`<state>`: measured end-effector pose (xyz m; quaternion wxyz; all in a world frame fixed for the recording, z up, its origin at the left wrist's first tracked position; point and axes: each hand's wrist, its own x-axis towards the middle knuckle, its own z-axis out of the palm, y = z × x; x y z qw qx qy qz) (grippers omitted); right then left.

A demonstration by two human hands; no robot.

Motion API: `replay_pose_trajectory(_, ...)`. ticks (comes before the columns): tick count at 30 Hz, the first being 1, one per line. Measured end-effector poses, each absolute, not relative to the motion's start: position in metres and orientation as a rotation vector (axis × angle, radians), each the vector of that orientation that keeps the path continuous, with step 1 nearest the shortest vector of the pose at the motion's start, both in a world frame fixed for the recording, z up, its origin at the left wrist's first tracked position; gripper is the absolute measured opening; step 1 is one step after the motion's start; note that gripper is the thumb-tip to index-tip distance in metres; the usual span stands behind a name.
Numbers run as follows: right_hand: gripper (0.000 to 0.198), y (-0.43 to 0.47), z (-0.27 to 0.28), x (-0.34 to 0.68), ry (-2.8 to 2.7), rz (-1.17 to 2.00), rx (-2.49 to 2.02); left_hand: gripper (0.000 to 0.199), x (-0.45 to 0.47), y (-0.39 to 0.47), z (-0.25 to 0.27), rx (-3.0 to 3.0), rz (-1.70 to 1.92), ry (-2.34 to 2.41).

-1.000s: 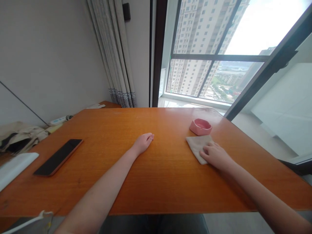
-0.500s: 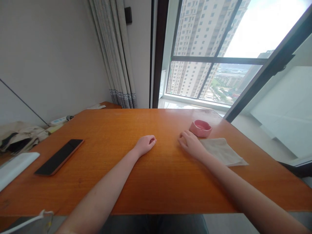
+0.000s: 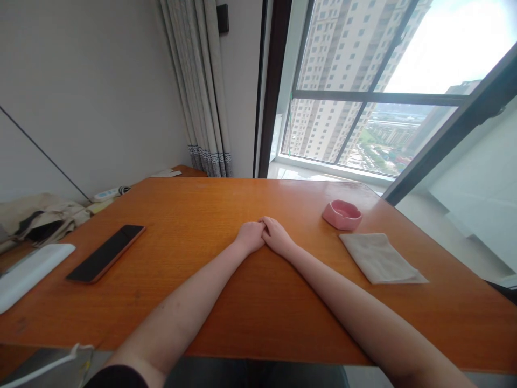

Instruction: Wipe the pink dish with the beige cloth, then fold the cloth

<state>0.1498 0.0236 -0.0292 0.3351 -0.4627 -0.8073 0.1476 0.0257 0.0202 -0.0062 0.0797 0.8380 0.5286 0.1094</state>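
Note:
My left hand (image 3: 250, 236) rests on the wooden table (image 3: 189, 207), its fingers curled in and partly covered. Against it lies my right hand (image 3: 277, 237), fingers closed together and bent over the left hand's fingertips. No object shows in either hand. To the right, apart from both hands, stands a pink, angular, ashtray-like dish (image 3: 342, 215). A folded grey-beige cloth (image 3: 379, 257) lies flat just in front of that dish.
A black-screened phone (image 3: 107, 253) lies on the left of the table, beside a white rounded object (image 3: 34, 272). Crumpled fabric (image 3: 44, 218) and a power strip (image 3: 107, 195) are by the wall. A white cable (image 3: 44, 367) hangs at the near left edge.
My right hand has moved left, away from the dish and cloth, and now touches my left hand. The whole view has shifted slightly; the dish, cloth and phone stay put on the table.

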Motion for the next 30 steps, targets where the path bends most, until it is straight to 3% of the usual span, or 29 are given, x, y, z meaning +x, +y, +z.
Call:
replay_pose_trajectory(24,0.028,0.017,-0.026,0.151,-2.151,0.398,-1.197,0.027,0.025,0.019,-0.010,2.604,0.360,1.556)
replay_pose_trajectory(30,0.032,0.014,0.007,0.195,-2.095,-0.121,-1.369,0.024,0.018,0.015,-0.008,2.620,0.411,1.457)
